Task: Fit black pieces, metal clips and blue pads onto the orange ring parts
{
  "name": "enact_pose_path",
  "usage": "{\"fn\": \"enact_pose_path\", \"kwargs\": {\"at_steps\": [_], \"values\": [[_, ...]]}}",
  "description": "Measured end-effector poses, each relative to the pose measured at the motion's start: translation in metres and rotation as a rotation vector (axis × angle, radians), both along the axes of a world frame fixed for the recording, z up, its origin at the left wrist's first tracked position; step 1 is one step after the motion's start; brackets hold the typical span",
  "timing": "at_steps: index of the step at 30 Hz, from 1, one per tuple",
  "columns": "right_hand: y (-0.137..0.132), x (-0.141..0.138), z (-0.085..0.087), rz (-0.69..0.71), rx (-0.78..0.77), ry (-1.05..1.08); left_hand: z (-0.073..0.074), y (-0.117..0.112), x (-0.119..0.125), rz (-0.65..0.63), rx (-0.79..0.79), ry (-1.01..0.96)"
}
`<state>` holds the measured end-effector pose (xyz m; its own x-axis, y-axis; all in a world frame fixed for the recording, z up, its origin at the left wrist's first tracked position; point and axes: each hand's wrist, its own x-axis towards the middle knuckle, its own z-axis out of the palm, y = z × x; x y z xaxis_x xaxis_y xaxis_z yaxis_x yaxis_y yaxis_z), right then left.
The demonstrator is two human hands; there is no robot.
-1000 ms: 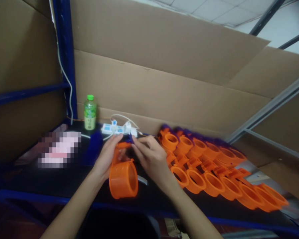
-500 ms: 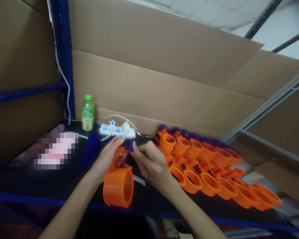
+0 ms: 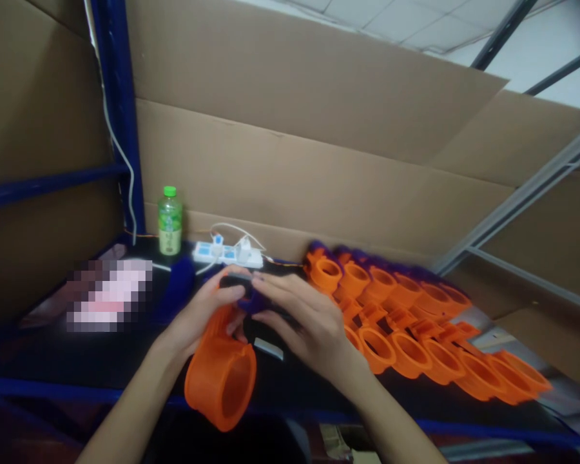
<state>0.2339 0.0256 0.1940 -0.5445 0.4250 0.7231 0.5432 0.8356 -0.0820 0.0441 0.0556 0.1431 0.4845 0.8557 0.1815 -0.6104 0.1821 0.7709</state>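
My left hand [image 3: 200, 316] is wrapped round the top of an orange plastic cylinder part [image 3: 221, 380], whose open end faces me above the shelf's front edge. My right hand [image 3: 302, 319] is curled over a small purple piece [image 3: 251, 301] at the top of that part, fingers pressed on it. A dark piece [image 3: 236, 280] shows between the fingertips of both hands. Just right of my hands, several matching orange parts [image 3: 406, 335] with purple bits lie in two rows on the black shelf surface [image 3: 101, 351].
A green-capped drink bottle [image 3: 169, 220] stands at the back left beside a white power strip [image 3: 228, 254] with plugs and cables. A purple lump [image 3: 178, 287] lies left of my hands. Cardboard sheets [image 3: 290, 167] wall the back. A blue rack post [image 3: 113, 109] rises at left.
The orange part has tilted down and toward me, its open end lower. My right hand has moved over the purple piece, and both hands have closed together at the part's top.
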Motion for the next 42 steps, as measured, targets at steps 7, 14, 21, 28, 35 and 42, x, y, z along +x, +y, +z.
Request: {"fn": "enact_pose_path", "kwargs": {"at_steps": [7, 14, 21, 28, 35, 42], "values": [[-0.001, 0.008, -0.007, -0.073, 0.063, -0.056, -0.003, 0.003, 0.006, 0.043, 0.063, 0.059], [-0.003, 0.006, -0.013, -0.134, 0.043, -0.076, -0.004, 0.003, 0.008, 0.054, 0.099, 0.064], [-0.009, -0.010, -0.020, -0.170, 0.048, -0.027, -0.008, -0.002, 0.009, -0.080, -0.128, -0.098], [0.009, -0.017, -0.012, -0.210, 0.086, -0.016, -0.006, 0.011, 0.007, 0.206, 0.007, 0.028], [0.017, -0.019, -0.007, -0.140, -0.158, 0.139, -0.002, 0.020, -0.004, 0.555, 0.133, 0.236], [0.036, -0.032, -0.065, -0.409, -0.694, -0.092, 0.006, 0.021, -0.009, 0.710, -0.013, -0.175]]}}
